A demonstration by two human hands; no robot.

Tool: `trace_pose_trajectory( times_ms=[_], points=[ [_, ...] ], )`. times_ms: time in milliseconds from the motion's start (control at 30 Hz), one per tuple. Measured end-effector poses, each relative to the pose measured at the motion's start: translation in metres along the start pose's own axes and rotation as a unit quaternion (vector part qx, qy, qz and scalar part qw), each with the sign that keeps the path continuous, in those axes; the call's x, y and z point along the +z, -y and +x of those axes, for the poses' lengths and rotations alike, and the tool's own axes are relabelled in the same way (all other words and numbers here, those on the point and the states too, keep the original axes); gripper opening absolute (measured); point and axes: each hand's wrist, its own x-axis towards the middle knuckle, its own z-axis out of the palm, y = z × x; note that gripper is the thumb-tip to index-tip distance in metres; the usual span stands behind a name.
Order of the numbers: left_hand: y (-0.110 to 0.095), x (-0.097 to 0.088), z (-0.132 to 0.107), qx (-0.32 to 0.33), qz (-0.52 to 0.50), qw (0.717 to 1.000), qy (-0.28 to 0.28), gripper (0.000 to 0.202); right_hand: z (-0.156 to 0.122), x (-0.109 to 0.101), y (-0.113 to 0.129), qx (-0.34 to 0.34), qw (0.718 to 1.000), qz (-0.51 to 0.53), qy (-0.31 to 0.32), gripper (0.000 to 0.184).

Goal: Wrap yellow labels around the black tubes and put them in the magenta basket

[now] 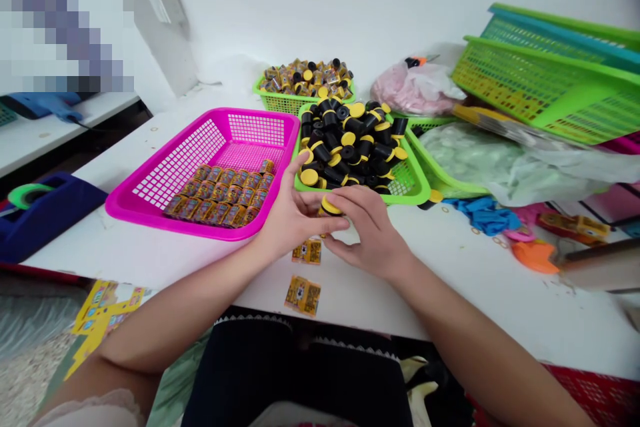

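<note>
My left hand (293,217) and my right hand (367,230) meet over the table, fingers closed around one small black canister with a yellow cap (330,205). Its lower part is hidden behind the fingers. Two orange printed labels (303,295) (307,251) lie on the white tabletop below my hands. Just beyond them, a green basket (417,190) is heaped with black yellow-capped canisters (345,140). To the left, a pink basket (120,203) holds rows of canisters wrapped in printed labels (220,193).
Behind stands another green basket (283,102) full of labelled canisters. A blue tape dispenser (55,213) sits at the left edge. On the right are stacked baskets (540,90), plastic bags (465,153), blue pieces (487,213) and an orange piece (535,257).
</note>
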Motion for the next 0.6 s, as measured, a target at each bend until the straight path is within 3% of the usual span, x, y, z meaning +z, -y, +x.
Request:
trace_pose_trajectory(
  times_ms=[100, 233, 433, 600],
  points=[
    [0.005, 0.004, -0.001, 0.023, -0.01, 0.999, 0.045, 0.113, -0.001, 0.001, 0.004, 0.018, 0.999, 0.002, -0.038, 0.057],
    [0.007, 0.009, -0.002, 0.015, -0.017, 0.996, 0.09, 0.087, -0.005, 0.002, 0.008, 0.055, 0.997, 0.011, -0.054, 0.056],
    [-0.002, 0.008, -0.002, 0.003, 0.017, 0.997, 0.078, 0.081, -0.005, 0.006, 0.009, 0.078, 0.996, 0.023, -0.038, 0.06],
    [0.0, 0.008, -0.005, 0.025, 0.061, 0.997, 0.042, 0.05, -0.001, 0.006, 0.009, 0.05, 0.998, 0.006, -0.044, 0.063]
  ],
)
